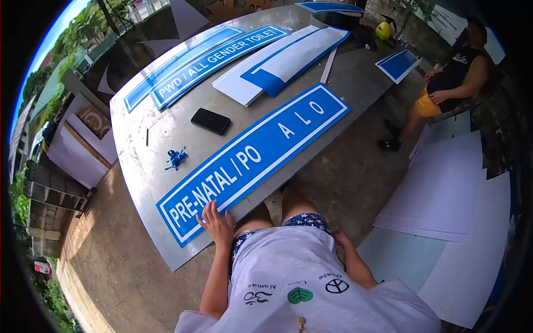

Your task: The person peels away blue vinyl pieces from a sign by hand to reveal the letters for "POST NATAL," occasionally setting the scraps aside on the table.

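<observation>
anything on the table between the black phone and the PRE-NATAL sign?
Nothing: in the head view, bare grey table separates the phone from the PRE-NATAL sign. The blue scrap lies off to the side.

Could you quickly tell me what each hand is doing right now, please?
Left hand: open, flat on the blue sign.
Right hand: hidden behind the body, cannot tell.

- The right hand [340, 240] is mostly hidden behind the person's own hip and white shirt; whether its fingers are curled or spread cannot be told.
- The left hand [216, 223] covers part of the near edge of the blue sign [252, 158].
- The blue scraps [176, 157] on the table [139, 166] are too small to identify.
- The seated person [455, 77] is cut off at the dark rim of the view.
- The white sheets [444, 188] on the floor run out under that same dark rim.
</observation>
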### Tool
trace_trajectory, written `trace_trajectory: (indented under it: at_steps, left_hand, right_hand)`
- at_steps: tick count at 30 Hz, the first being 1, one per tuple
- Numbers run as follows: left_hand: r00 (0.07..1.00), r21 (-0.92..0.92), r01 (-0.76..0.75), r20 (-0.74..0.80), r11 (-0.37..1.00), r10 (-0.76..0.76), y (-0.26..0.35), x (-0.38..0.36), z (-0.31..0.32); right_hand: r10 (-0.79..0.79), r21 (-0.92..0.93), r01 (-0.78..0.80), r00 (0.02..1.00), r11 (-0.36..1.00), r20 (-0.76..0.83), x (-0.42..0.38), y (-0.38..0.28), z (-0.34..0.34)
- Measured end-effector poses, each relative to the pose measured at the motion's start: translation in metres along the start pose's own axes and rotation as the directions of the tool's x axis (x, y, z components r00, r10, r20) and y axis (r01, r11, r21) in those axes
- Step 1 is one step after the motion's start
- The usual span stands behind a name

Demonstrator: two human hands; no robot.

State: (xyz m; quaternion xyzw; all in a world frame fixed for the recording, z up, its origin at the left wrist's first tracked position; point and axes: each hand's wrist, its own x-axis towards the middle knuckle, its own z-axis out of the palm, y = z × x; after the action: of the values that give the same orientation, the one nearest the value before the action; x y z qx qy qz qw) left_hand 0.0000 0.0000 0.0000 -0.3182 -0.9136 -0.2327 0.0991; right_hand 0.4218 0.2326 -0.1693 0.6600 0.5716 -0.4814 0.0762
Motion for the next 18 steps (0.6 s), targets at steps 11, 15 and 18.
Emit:
trace_trajectory:
  at_steps: [11,15,18]
  left_hand:
    - [0.995,0.263,0.093,0.020,0.960,-0.102,-0.008,0.058,0.002]
    - [0.974,0.306,0.120,0.146,0.945,-0.171,-0.009,0.061,0.005]
    - [0.970,0.308,0.134,0.156,0.942,-0.189,-0.007,0.066,0.005]
  right_hand:
    - [-0.290,-0.025,0.290,0.946,0.957,-0.147,0.014,-0.047,-0.042]
    - [-0.317,0.067,0.342,0.917,0.937,-0.242,0.002,-0.148,-0.057]
    - [-0.501,-0.125,0.498,0.759,0.858,-0.417,0.000,-0.244,-0.052]
